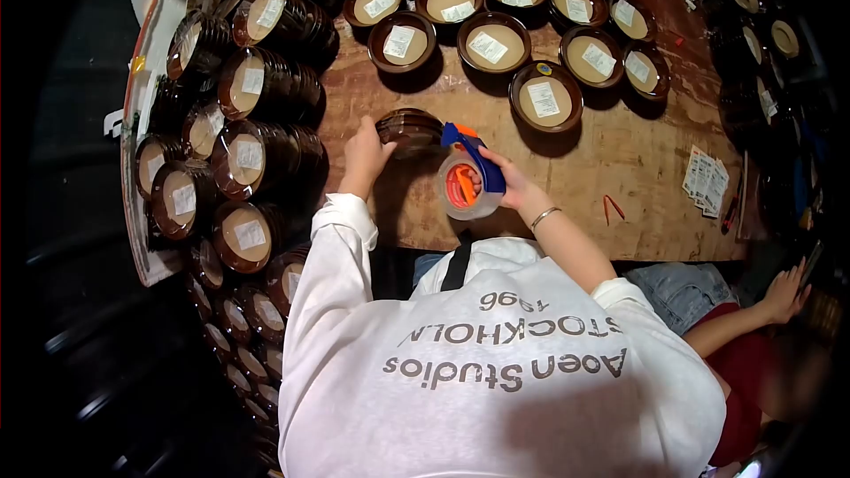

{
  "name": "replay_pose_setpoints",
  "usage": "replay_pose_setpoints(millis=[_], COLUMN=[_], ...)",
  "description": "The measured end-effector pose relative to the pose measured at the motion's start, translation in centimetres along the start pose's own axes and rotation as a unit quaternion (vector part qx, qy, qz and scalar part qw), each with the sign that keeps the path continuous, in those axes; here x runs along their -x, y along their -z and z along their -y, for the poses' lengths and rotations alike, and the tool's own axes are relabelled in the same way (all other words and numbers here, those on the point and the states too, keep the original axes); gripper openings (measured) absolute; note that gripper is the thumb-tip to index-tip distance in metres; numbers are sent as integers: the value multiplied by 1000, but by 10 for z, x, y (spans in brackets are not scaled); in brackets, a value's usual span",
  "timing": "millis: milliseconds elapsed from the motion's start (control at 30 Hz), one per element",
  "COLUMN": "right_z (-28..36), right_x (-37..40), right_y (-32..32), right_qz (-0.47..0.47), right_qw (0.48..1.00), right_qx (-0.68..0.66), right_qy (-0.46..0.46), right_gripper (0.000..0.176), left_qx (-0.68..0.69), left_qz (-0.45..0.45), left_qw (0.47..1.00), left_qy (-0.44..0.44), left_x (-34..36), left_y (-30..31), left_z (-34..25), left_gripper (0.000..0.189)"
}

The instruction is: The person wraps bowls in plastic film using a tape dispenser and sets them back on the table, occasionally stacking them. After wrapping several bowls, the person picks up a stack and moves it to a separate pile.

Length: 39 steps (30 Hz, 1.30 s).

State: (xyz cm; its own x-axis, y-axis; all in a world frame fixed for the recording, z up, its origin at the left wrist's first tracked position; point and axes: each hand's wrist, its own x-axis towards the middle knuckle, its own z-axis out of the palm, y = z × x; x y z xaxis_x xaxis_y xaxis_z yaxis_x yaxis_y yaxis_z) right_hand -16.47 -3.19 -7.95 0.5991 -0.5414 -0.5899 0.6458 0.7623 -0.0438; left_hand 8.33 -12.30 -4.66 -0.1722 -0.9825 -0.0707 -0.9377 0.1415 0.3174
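My left hand [363, 155] grips the left edge of a short stack of brown bowls [412, 130] on the wooden table, thumb at the near side. In my right hand [509, 184] is a tape dispenser [489, 168] with a blue body, orange parts and a roll of clear tape [459, 204]. The dispenser's blue head meets the right rim of the stack. Beyond it stands a single brown bowl [543, 99] with a tan inside, a white label and a small yellow sticker on its rim.
Several labelled bowls [496, 47] spread over the far table [620, 159]. Tall bowl stacks [243, 155] lean at the left. On the right lie label sheets [706, 181] and a small red tool [613, 209]. Another person's hand [784, 294] holds a dark object, right of me.
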Motion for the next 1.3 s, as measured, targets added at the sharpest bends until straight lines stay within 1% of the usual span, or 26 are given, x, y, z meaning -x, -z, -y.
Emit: replay_pose_setpoints(millis=[33,67,100,167,300,367,400,433,500,533,633,700,733,767,833,867,900,967,1000,1033,1067,1100,1133,1200,1233,1300], right_z=[-5,-8,-9,-12,-19,-19,-21,-26,-35,-41,-56,-64,-67,-68,-63,-59,-54,-52,-50,-49,-50,-52,-53,-51,-51,-53], right_x=[1,3,4,12,19,21,25,30,41,46,61,73,75,77,68,69,69,73,74,75,76,77,78,78,78,79], right_y=[-11,-21,-25,-30,-58,-68,-70,-67,-64,-68,-75,-84,-84,-82,-63,-60,-58,-57,-57,-56,-56,-56,-57,-62,-62,-60], right_qz=[21,1,15,1,-19,-56,-73,-75,-105,-135,-107,-127,-135,-142,-157,-156,-153,-164,-175,-177,-182,-189,-190,-198,-201,-193], right_qw=[999,998,998,999,999,997,996,996,989,986,988,982,977,973,964,962,960,953,946,945,942,939,938,928,927,928], right_qx=[-39,-58,-36,-23,-14,-9,20,22,101,95,115,141,162,184,211,222,234,254,274,274,281,288,288,315,315,320], right_qy=[26,39,40,35,39,50,51,50,14,31,2,21,14,10,26,16,6,1,-4,-1,4,8,7,5,8,11], right_gripper=[30,29,27,27,28,31,35,35,39,42,40,38,37,37,41,42,44,43,42,42,43,44,44,44,44,45], left_qx=[8,13,35,85,76,202,193,138,210,212,173,214,285,285,416,485,485,564,495,495,405,283,284,147,149,108], left_qz=[17,-10,-4,-18,-30,40,71,91,87,89,96,117,130,129,247,263,263,352,378,380,211,24,25,83,83,152], left_qw=[997,996,991,984,981,960,949,950,940,937,934,910,894,894,776,742,743,644,657,658,840,949,948,985,984,979], left_qy=[76,88,126,154,175,192,239,265,256,261,297,336,322,322,406,380,378,379,425,422,292,138,139,-37,-41,-80], left_x=[5,11,16,27,39,40,45,48,54,59,53,57,60,63,69,76,79,86,81,75,70,65,58,32,23,14], left_y=[-1,-12,-15,-21,-36,-58,-57,-71,-77,-77,-76,-86,-93,-100,-90,-81,-80,-78,-76,-74,-72,-72,-67,-58,-58,-60], left_z=[-4,-5,-9,-12,-16,-11,-19,-17,-19,-21,-25,-23,-21,-20,-42,-48,-48,-46,-40,-35,-31,-29,-32,-36,-39,-48], left_gripper=[61,65,68,71,69,61,64,66,67,67,71,75,78,78,78,78,78,79,78,78,74,70,70,63,63,45])
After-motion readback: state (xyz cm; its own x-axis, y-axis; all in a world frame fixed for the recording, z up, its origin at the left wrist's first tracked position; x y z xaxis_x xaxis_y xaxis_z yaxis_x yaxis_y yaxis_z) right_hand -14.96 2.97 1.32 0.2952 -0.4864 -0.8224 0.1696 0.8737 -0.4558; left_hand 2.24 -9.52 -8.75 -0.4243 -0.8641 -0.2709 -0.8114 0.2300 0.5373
